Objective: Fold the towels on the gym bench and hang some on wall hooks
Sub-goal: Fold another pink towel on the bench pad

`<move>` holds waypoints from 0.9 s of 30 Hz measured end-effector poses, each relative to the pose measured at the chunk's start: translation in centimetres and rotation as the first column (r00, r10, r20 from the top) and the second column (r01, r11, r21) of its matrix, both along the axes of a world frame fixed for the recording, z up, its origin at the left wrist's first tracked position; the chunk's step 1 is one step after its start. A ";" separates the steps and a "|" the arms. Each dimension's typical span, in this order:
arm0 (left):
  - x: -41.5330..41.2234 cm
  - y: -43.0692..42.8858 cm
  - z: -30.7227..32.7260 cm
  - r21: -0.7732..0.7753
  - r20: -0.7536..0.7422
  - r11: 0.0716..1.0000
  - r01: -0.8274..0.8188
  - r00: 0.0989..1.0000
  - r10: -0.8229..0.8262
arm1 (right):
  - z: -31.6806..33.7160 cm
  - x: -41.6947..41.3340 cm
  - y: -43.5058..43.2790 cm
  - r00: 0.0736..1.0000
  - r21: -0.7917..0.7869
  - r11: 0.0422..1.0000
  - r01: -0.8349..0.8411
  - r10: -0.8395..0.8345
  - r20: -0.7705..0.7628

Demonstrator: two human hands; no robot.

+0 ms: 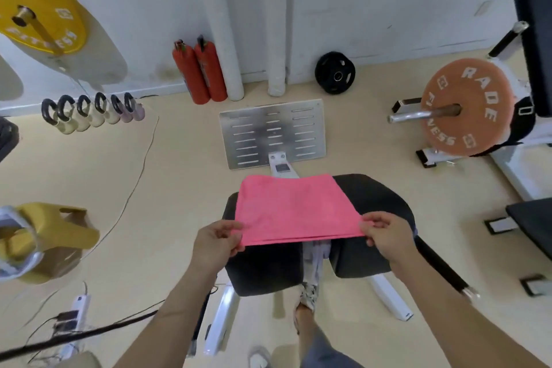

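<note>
Left hand (pixel 219 237): fingers pinched closed on near-left towel corner.
Right hand (pixel 385 231): fingers pinched closed on near-right corner.
Forearms: both extended forward, bare.

A pink towel (pixel 294 207), folded with its layered edges toward the person, lies spread over the black padded desk (pixel 379 197). The left hand (pixel 216 240) pinches its near left corner and the right hand (pixel 385 231) its near right corner. Two red fire extinguishers (pixel 198 72) stand against the white wall beyond.
</note>
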State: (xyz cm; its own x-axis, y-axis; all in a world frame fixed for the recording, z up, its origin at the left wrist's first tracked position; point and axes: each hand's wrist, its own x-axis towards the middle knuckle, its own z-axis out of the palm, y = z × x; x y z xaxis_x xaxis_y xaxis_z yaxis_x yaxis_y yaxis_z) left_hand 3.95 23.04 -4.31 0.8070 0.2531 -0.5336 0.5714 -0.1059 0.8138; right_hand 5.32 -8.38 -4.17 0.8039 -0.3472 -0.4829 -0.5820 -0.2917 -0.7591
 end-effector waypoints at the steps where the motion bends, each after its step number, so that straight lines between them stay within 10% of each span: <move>1: -0.9 -0.1 -0.9 0.004 -0.010 1.000 0.001 1.000 -0.001 | -1.2 -1.1 0.0 1.000 -0.007 1.000 -0.001 0.001 -0.007; 9: -3.9 -0.4 -3.3 -0.022 -0.034 0.997 -0.080 0.996 0.079 | -4.8 -4.4 1.0 0.997 -0.338 0.938 -0.075 0.082 0.007; 18: -4.6 0.1 -4.1 -0.088 -0.065 0.982 -0.166 0.985 0.161 | -6.4 -5.9 5.4 0.997 -0.242 0.967 0.081 -0.082 0.009; 23: -4.6 -0.5 -4.4 0.047 -0.053 0.998 0.029 0.998 -0.026 | -7.2 -5.9 5.2 0.936 -0.619 0.771 -0.151 0.313 0.161; 27: -4.4 -0.2 -4.6 0.071 -0.036 0.997 0.017 0.999 -0.014 | -7.4 -4.9 4.1 0.931 -0.557 0.809 -0.189 0.328 0.161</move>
State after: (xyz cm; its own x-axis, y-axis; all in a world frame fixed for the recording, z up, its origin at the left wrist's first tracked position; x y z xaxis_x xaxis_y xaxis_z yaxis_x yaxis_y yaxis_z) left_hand -0.43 22.84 -8.95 0.7921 0.2791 -0.5429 0.5974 -0.1716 0.7833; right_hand 0.45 -4.28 -11.58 0.9650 -0.2525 -0.0702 -0.2487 -0.7974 -0.5499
